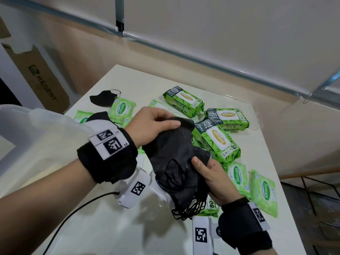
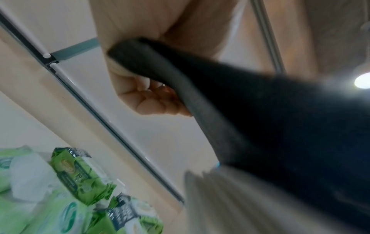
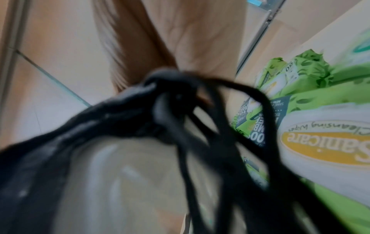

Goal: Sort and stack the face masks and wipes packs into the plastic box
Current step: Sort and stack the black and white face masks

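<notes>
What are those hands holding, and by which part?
Both hold a bunch of black fabric face masks: left hand grips its top edge, right hand its right side.

bright even indoor light | ceiling lamp (image 2: 362, 81) glare | wrist views motion-blurred | head view edges bowed

Black face masks (image 1: 174, 162) bunched above the table, green wipes packs (image 1: 217, 142) scattered flat beside and beyond them

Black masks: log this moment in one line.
left hand: grips black masks | right hand: pinches same bunch | wipes packs: on table
</notes>
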Tool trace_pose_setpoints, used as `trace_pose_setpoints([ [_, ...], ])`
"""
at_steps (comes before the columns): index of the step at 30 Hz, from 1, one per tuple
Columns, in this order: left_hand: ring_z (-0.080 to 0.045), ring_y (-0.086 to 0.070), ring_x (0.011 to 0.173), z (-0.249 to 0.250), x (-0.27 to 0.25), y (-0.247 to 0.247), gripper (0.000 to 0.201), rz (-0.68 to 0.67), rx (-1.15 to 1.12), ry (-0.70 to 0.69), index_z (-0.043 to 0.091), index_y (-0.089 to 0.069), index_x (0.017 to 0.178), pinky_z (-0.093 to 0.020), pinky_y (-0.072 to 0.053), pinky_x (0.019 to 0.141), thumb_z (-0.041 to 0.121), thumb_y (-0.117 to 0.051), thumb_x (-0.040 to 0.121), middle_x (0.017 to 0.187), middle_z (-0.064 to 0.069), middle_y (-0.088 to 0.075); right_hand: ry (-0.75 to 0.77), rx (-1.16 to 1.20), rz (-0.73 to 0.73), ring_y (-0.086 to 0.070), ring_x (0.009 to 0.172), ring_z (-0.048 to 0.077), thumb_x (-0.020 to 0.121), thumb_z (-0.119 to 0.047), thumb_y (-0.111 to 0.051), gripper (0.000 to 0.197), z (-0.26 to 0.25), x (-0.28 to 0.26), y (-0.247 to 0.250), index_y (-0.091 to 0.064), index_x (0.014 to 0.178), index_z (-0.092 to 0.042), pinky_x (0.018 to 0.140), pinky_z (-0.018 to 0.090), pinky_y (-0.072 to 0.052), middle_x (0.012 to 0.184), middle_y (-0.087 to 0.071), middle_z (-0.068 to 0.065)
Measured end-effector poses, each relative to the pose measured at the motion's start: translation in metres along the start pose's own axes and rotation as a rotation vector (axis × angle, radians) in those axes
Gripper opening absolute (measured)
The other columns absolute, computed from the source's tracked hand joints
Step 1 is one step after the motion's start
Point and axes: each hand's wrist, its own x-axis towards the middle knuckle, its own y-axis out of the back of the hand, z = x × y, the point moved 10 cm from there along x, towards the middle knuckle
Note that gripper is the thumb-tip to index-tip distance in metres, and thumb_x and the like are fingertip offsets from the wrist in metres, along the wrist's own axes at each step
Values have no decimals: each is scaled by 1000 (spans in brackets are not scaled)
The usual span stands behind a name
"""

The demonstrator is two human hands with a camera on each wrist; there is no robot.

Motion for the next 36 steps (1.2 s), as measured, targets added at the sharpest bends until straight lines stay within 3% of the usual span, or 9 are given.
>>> trace_pose_setpoints([
  [4,-4,-59,54,27,-1,11,5,-1,-20,-59,13,-63,80,-15,-50,56,11,-66,84,65,1,-65,41,3,104,-68,101,24,55,-53,-85,62,-8,1,11,-73,102,-14,87,33,-56,110,-71,14],
  [9,-3,-60,55,67,-13,12,4,-84,0,-154,14,-66,80,-13,-50,55,11,-66,82,62,6,-67,136,-109,304,-71,94,21,85,-17,-65,13,-26,-1,27,-71,96,-13,75,24,-56,95,-75,5],
  [15,-9,-54,68,87,-33,-38,25,-354,145,-185,2,-66,83,-18,-45,64,26,-67,76,75,-6,-63,320,-292,363,-65,70,2,91,-12,-60,14,-60,-7,19,-68,81,-18,68,25,-51,73,-72,-11],
  [18,-7,-55,81,85,-32,-51,18,-258,427,-352,15,-60,79,-19,-41,77,31,-66,85,84,0,-62,348,-194,322,-66,80,7,93,-2,-55,20,-69,-9,12,-68,91,-18,73,25,-54,82,-74,-8],
  [21,-14,-52,97,80,-34,-65,20,-203,642,-490,22,-53,86,-22,-36,87,41,-52,80,101,-5,-60,354,-224,285,-67,95,13,97,-10,-52,23,-77,-13,4,-69,98,-26,83,30,-54,97,-74,-4],
  [24,-14,-49,83,79,-34,-68,24,-170,668,-535,12,-57,93,-17,-33,69,35,-53,89,89,1,-56,277,-156,245,-66,104,12,100,-33,-42,27,-77,-14,0,-67,107,-25,88,26,-53,105,-72,-3],
  [29,-16,-45,79,83,-37,-60,26,-21,643,-618,2,-55,94,-19,-27,67,28,-54,91,86,-6,-55,170,-41,145,-64,111,17,73,-75,-35,75,-73,-12,-14,-65,117,-22,99,38,-48,116,-70,4],
  [33,-15,-48,85,80,-39,-56,22,-1,540,-567,6,-51,99,-11,-33,70,27,-51,92,92,-1,-54,196,-63,81,-68,86,13,97,-27,-46,25,-81,-15,-27,-63,111,-16,65,21,-54,95,-72,1],
  [36,-6,-52,98,71,-37,-57,41,-196,437,-449,13,-48,117,-6,-38,85,35,-51,83,107,7,-56,230,-52,146,-66,94,19,98,-12,-47,22,-84,-17,-15,-62,114,-11,78,26,-55,103,-70,9],
])
